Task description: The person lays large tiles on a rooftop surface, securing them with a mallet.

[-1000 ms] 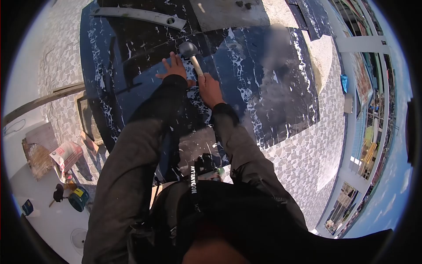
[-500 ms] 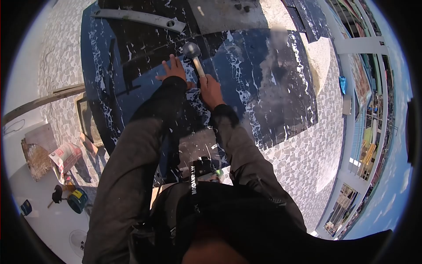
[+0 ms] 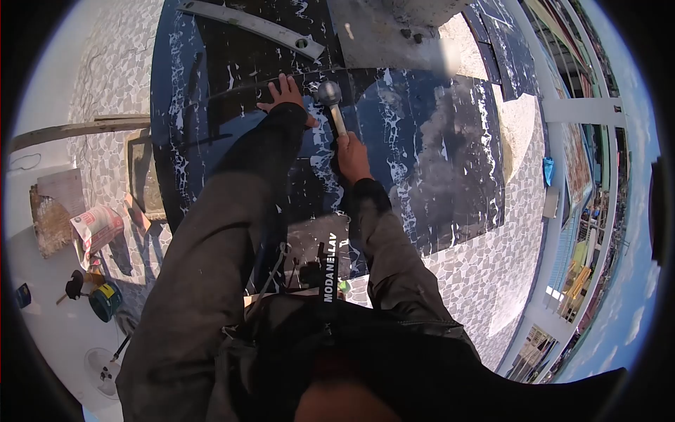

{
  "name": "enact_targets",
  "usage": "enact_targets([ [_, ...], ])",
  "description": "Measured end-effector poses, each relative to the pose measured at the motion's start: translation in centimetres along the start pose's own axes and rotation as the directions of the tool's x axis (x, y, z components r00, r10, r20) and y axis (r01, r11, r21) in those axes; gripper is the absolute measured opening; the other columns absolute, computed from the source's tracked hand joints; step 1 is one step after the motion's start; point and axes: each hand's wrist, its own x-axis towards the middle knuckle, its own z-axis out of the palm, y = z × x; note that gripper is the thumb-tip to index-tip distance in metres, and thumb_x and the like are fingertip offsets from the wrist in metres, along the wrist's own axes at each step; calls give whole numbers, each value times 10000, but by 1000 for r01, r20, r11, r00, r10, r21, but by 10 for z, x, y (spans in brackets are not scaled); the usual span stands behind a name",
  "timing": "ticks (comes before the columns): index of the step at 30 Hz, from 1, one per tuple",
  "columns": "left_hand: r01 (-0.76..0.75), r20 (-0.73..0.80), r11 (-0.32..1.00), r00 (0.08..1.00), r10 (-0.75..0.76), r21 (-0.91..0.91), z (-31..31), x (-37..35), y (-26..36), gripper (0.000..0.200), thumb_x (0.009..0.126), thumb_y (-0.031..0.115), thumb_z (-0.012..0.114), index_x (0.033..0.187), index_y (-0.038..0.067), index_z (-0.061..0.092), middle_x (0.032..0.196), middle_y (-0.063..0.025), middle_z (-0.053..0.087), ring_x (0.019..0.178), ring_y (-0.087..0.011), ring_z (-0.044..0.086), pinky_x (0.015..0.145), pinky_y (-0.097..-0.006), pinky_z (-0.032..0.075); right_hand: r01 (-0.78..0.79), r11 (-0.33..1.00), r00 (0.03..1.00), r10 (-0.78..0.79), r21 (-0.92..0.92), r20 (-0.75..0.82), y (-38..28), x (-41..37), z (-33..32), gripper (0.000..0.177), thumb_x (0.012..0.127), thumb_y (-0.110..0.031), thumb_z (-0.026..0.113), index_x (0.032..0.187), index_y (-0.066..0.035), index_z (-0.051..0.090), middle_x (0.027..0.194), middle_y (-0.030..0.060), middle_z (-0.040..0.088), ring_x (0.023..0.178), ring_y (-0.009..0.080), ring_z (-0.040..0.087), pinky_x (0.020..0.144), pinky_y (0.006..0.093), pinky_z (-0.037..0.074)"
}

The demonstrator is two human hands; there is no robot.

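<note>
My right hand [image 3: 354, 158] is wrapped round the wooden handle of a rubber mallet [image 3: 329, 93] with a rounded grey head. The mallet's head overlaps a white-veined dark tile [image 3: 450, 176] near a joint between slabs. To the left of it, my left hand [image 3: 285, 93] lies on the glossy dark surface with its fingers spread. A long grey spirit level [image 3: 253, 29] with a round opening near its end rests on the tiles beyond that hand.
Rough grey mortar [image 3: 383, 32] shows at the top. Stone-patterned flooring [image 3: 464, 267] runs along the right. On the left are wooden strips [image 3: 77, 131], a white-and-red bag [image 3: 97, 228] and a dark green bucket [image 3: 105, 301]. A white railing [image 3: 583, 110] stands far right.
The whole view has shifted, so the tiles and level sit further right and slightly lower. My left hand has slid forward and left over the tile. The mallet stays at nearly the same spot.
</note>
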Motion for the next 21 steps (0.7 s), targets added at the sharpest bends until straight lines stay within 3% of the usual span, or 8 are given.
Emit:
enact_targets([
  [3, 49, 16, 997, 999, -48, -57, 15, -20, -10, 1395, 547, 620, 857, 1552, 108, 37, 1625, -51, -62, 1493, -327, 5, 1066, -718, 254, 25, 999, 1000, -25, -22, -1, -9, 0, -3, 355, 983, -349, 407, 1006, -30, 560, 901, 318, 628, 898, 548, 559, 765, 599, 432],
  [6, 60, 29, 995, 998, -57, -85, 12, -24, -17, 1380, 566, 609, 856, 1549, 89, 38, 1626, -67, -57, 1492, -333, 13, 1075, -701, 254, -84, 994, 995, 88, -71, 53, -29, 5, -8, 342, 982, -344, 414, 987, -30, 551, 895, 317, 626, 893, 548, 553, 760, 601, 426],
  [8, 62, 16, 996, 998, -61, -69, 14, -24, -12, 1369, 582, 597, 853, 1545, 67, 38, 1626, -89, -52, 1492, -339, 23, 1079, -690, 254, 42, 999, 993, -42, 10, 111, -40, 18, -13, 334, 979, -337, 421, 979, -28, 548, 883, 318, 621, 885, 540, 559, 750, 600, 423],
  [11, 48, 27, 997, 999, -47, -59, 14, -22, -14, 1367, 585, 603, 847, 1544, 62, 38, 1625, -94, -44, 1491, -344, 28, 1074, -689, 265, 99, 995, 992, -101, 32, 73, -56, 23, -2, 333, 977, -328, 424, 961, -18, 545, 870, 320, 614, 873, 538, 560, 741, 594, 428],
  [21, 51, 8, 998, 999, -50, -45, 17, -20, -14, 1376, 573, 623, 838, 1544, 60, 42, 1624, -96, -34, 1488, -353, 41, 1065, -691, 279, 26, 999, 984, -32, 38, 175, -50, 36, 15, 354, 954, -323, 439, 967, 13, 552, 906, 335, 605, 936, 537, 544, 780, 568, 429],
])
